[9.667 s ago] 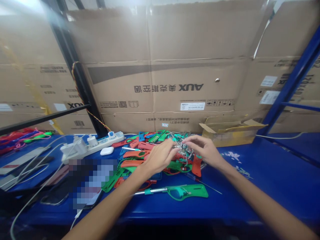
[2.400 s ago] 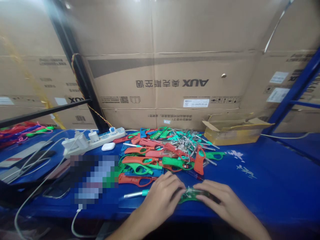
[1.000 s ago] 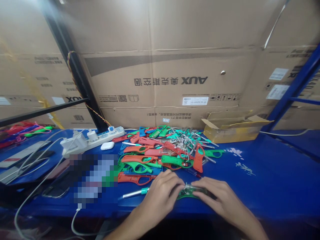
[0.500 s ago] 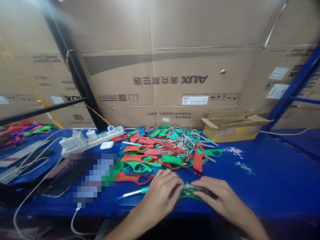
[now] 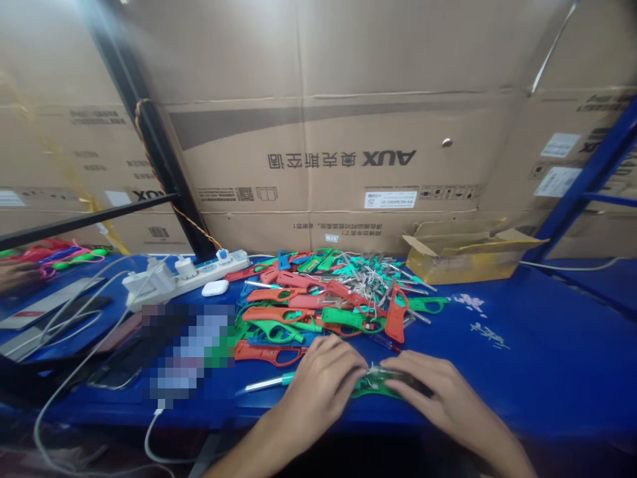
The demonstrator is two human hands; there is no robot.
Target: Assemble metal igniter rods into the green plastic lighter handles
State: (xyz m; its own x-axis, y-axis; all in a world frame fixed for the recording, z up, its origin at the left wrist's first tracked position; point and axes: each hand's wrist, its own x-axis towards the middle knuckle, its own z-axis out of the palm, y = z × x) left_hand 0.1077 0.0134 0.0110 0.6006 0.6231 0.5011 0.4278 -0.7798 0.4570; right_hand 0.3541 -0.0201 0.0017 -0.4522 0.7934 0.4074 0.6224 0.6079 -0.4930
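Crowding the blue bench [image 5: 557, 358]: heap of lighter shells [image 5: 279, 315] — orange, green, blue — white wires [image 5: 361, 290] tangled toward its back right.
Left side: power strip [image 5: 212, 267], small white case [image 5: 215, 288], grey phone [image 5: 52, 305].
Back right: open carton [image 5: 462, 265], well apart from the hands.
In the way: heap's near edge, just beyond the knuckles.
Green lighter [image 5: 375, 393]: at the bench's near side, between the hands; long axis roughly left–right, metal tube [image 5: 266, 384] pointing left, handle right.
Left hand [image 5: 326, 375]: fingers pinched narrow on its middle.
Right hand [image 5: 440, 385]: fingers gripping its handle.
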